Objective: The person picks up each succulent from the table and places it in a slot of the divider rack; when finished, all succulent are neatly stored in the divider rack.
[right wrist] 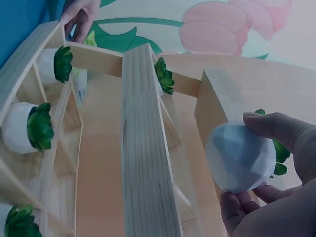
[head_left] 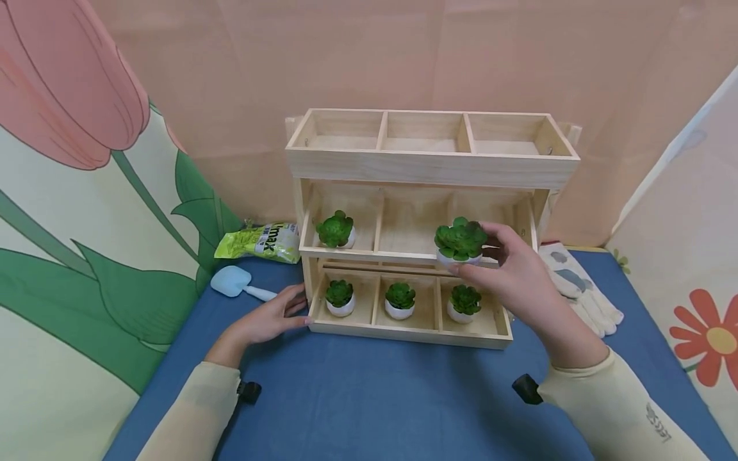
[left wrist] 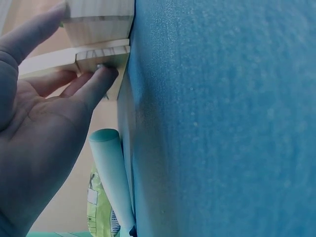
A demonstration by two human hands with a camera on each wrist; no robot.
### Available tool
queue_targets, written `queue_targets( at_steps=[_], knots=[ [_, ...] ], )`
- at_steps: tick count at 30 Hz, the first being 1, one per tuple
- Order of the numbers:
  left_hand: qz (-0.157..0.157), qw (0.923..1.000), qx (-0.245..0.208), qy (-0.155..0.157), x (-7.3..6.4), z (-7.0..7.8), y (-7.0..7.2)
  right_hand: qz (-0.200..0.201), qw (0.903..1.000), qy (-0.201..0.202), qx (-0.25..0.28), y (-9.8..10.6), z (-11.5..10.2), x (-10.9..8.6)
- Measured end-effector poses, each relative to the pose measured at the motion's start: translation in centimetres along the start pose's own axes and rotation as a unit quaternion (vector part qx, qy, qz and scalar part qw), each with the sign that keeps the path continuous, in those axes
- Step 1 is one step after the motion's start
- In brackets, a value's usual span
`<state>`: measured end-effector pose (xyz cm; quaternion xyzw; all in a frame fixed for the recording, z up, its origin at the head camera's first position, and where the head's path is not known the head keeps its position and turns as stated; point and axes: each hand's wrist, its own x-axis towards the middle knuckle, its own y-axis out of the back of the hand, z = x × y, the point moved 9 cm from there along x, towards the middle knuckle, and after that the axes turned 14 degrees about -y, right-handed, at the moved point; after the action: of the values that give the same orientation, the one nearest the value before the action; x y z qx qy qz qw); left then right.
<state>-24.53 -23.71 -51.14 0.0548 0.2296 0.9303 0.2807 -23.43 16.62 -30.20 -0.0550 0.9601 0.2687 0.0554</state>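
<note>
In the head view my right hand (head_left: 513, 275) holds a potted succulent (head_left: 461, 240) in front of the right part of the middle tier. The right wrist view shows thumb and fingers around its white faceted pot (right wrist: 240, 157). My left hand (head_left: 273, 317) grips the lower left corner of the three-tier wooden shelf (head_left: 432, 168), thumb at the front tray and fingers behind it on the side. Three small succulents (head_left: 339, 298) stand in the bottom tier, one per compartment. Another succulent (head_left: 336, 230) sits in the middle tier's left compartment.
Left of the shelf lie a green bag (head_left: 262, 242) and a light blue toy-like shovel (head_left: 232, 280) on the blue tablecloth (head_left: 369, 397). White patterned gloves (head_left: 585, 294) lie on the right. The top tier (head_left: 423, 137) has three compartments. A flower-printed backdrop surrounds the table.
</note>
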Motion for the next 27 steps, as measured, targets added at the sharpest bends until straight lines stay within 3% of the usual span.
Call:
queue_targets(
  at_steps=[16, 27],
  knots=[
    [0.001, 1.0000, -0.007, 0.007, 0.2, 0.1, -0.1, -0.041, 0.9983, -0.016, 0.038, -3.0, -2.1, 5.6],
    [0.002, 0.9999, -0.011, 0.003, 0.2, 0.2, -0.1, -0.061, 0.9970, 0.047, -0.010, -5.7, -3.8, 8.1]
  ],
)
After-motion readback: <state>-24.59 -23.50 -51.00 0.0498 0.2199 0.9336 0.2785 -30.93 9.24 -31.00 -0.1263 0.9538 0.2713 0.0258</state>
